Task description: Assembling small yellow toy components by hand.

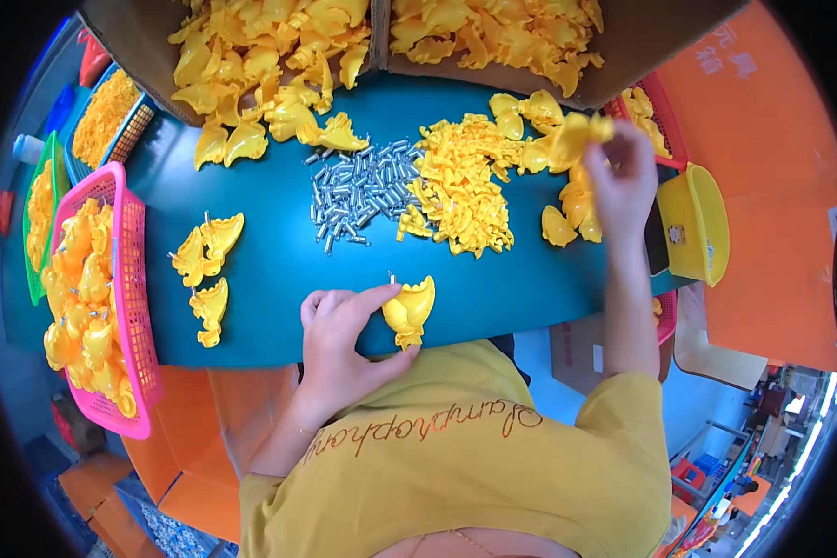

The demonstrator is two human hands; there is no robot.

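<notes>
My left hand (346,337) is closed on a yellow plastic half-shell (411,307) near the table's front edge, thumb and fingers on its left side. A small metal pin (392,278) sticks up at that shell's top left. Over the table's right side, my right hand (626,177), smeared by motion, grips another yellow plastic shell (572,141) above a loose group of similar shells (578,200). Between the hands, farther back, lie a heap of small yellow plastic parts (465,186) and a heap of silver metal pins (361,191).
On the left, shells fitted with pins (210,312) lie beside a pink basket (132,279) of yellow pieces. Cardboard boxes (379,37) spill yellow shells at the back. A yellow bin (696,228) and a red basket (671,116) stand at the right edge.
</notes>
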